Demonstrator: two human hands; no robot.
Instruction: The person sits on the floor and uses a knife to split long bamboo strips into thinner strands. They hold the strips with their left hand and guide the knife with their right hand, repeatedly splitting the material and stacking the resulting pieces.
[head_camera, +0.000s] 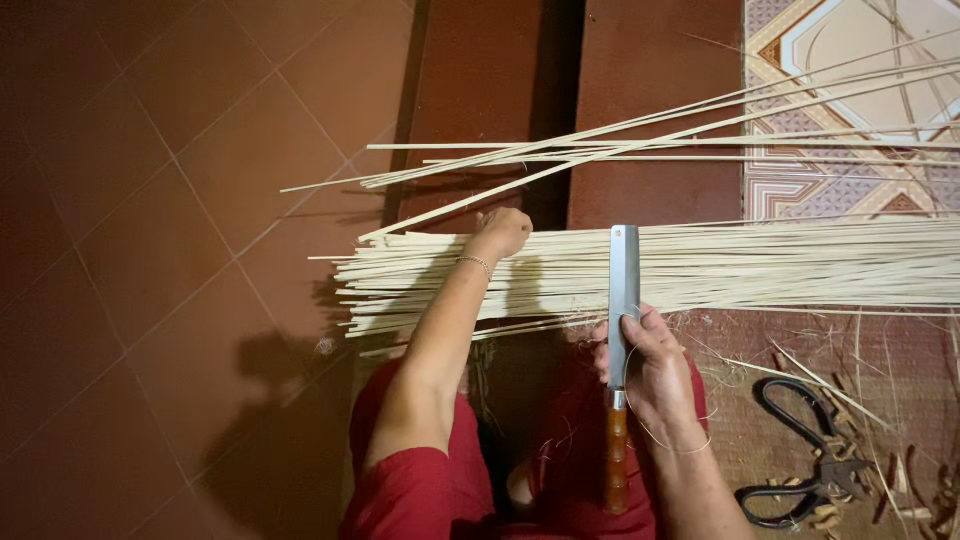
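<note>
Head view, looking straight down. I see the left hand (503, 232) reached forward toward 12 o'clock, fingers curled down onto the top edge of a wide bundle of pale, thin split-bamboo strips (700, 270). Whether those fingers pinch a single strip or only press on the bundle, I cannot tell. A thin bracelet (476, 262) sits on that wrist.

The bundle lies crosswise on the dark red tiled floor (150, 250), running from centre out past the frame edge at 3 o'clock; its cut ends are ragged toward 9 o'clock.

The right hand (650, 365) is closed around a long flat steel knife with an orange-brown wooden handle (622, 300). The grip sits at the junction of blade and handle, thumb against the blade. The blade points to 12 o'clock and lies across the bundle, roughly at right angles to the strips; the handle trails toward 6 o'clock over the lap.

Red clothing (420, 490) covers the knees at 6 o'clock.

A looser fan of the same pale strips (640, 140) lies at 12 to 2 o'clock, apart from the bundle, crossing onto a patterned tile (850, 60).

At 4 o'clock, a pair of black-handled shears (800, 450) rests on a woven mat (740, 440) among shavings, well clear of both hands.
</note>
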